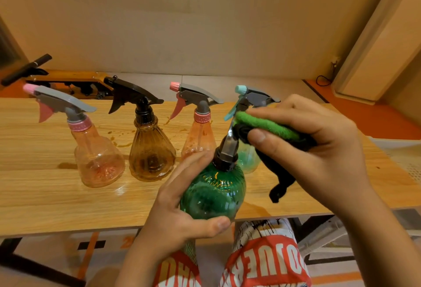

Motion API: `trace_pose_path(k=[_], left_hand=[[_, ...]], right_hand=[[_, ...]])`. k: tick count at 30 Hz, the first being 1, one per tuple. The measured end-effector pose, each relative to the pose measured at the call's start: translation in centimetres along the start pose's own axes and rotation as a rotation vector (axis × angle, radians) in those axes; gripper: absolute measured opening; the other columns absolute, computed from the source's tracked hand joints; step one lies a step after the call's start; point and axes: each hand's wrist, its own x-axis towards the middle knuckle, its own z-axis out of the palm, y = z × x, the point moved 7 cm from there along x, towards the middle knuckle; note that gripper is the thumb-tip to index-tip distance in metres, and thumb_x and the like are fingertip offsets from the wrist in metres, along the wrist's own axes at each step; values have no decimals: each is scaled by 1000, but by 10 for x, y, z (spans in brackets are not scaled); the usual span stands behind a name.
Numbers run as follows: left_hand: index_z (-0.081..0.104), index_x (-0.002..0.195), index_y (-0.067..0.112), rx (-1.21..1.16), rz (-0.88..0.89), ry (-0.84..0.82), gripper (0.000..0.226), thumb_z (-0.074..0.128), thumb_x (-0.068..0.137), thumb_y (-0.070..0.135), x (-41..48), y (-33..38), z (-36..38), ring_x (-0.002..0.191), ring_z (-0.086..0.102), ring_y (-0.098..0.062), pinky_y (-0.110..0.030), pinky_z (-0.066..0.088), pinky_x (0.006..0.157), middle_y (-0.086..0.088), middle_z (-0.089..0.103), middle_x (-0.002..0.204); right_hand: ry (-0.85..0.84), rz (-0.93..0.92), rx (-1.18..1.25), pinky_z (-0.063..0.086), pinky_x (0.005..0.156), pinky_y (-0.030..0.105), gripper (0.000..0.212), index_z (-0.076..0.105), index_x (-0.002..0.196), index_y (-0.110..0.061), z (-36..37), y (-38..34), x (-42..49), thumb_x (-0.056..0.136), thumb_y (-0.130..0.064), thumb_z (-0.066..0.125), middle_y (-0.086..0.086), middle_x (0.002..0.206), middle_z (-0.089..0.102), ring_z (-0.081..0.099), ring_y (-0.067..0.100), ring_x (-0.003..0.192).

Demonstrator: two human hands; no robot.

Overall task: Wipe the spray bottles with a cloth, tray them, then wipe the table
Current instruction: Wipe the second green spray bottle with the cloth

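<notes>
Green bottle (211, 193) gripped by left hand (180, 209), right hand (314, 141) pinching cloth (268, 127)

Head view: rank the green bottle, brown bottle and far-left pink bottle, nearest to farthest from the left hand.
1. green bottle: gripped in the left hand, at the table's near edge.
2. brown bottle: standing behind, to the left.
3. far-left pink bottle: the row's left end.

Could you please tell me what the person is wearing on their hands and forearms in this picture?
Nothing: the left hand and the right hand are bare, with no gloves, rings, watch or bracelet. Both forearms are bare to the frame's edge, with no sleeve in view. The thumbnails are short and unpainted.
</notes>
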Motion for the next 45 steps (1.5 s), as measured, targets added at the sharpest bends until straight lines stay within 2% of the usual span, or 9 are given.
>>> trace_pose_path(k=[5, 8, 16, 20, 25, 28, 34, 40, 45], left_hand=[[51, 140, 59, -3, 24, -21, 86, 87, 65, 39, 0, -2, -1, 139, 47, 0, -16, 42, 108, 30, 47, 147], [51, 140, 58, -34, 13, -5, 78, 85, 70, 57, 0, -1, -3, 139, 47, -1, -14, 42, 106, 29, 48, 147], [54, 140, 55, -23, -14, -27, 75, 84, 71, 58, 0, 3, -5, 138, 51, -11, -23, 48, 105, 20, 51, 146], [54, 138, 57, -8, -79, -30, 78, 85, 67, 61, 0, 4, -9, 136, 54, -12, -36, 53, 102, 22, 52, 143], [57, 136, 55, -53, -133, -35, 81, 86, 63, 40, 1, 8, -4, 134, 57, -21, -43, 56, 102, 15, 55, 142], [58, 136, 54, -111, -178, -31, 80, 86, 63, 38, 1, 11, -2, 131, 59, -28, -52, 54, 102, 2, 59, 141], [56, 136, 57, -84, -206, -58, 80, 85, 63, 42, 1, 17, -1, 129, 61, -25, -52, 54, 101, 4, 60, 140], [56, 137, 57, -60, -218, -52, 79, 83, 64, 45, 3, 19, -4, 131, 59, -21, -51, 52, 104, 7, 60, 140], [56, 136, 57, -90, -224, -47, 79, 82, 63, 45, 3, 20, 0, 128, 62, -22, -49, 54, 102, 5, 62, 139]], right_hand=[[23, 81, -22, 44, 72, 15, 23, 75, 114, -23, -1, 14, 8, 91, -25, 73, -7, 91, 68, 64, 10, 85], [-29, 69, -4, 43, 70, 17, 25, 75, 115, -22, 4, 13, 7, 91, -25, 73, -4, 88, 66, 63, 14, 82], [-26, 140, -12, 41, 70, 12, 22, 76, 114, -24, 1, 24, 14, 92, -27, 73, -12, 88, 66, 63, 7, 83], [-193, 83, 72, 46, 69, 20, 26, 75, 116, -26, 7, 11, 8, 90, -28, 73, -6, 89, 68, 65, 18, 83], [-40, 132, 43, 43, 70, 15, 25, 75, 116, -25, 0, 25, 12, 92, -26, 73, -10, 87, 66, 63, 10, 82], [-41, 67, 78, 43, 70, 20, 29, 73, 120, -20, 8, 14, 5, 91, -23, 73, 3, 87, 64, 61, 17, 80], [49, 129, 101, 51, 72, 30, 25, 75, 116, -23, 3, 20, 7, 91, -23, 74, 2, 91, 69, 64, 16, 84], [-102, 128, 177, 49, 72, 27, 25, 75, 116, -28, 12, 12, 0, 91, -26, 72, -3, 89, 68, 64, 21, 86], [47, 177, 142, 50, 74, 26, 26, 75, 118, -21, 11, 24, 1, 92, -24, 72, 4, 92, 69, 64, 18, 86]])
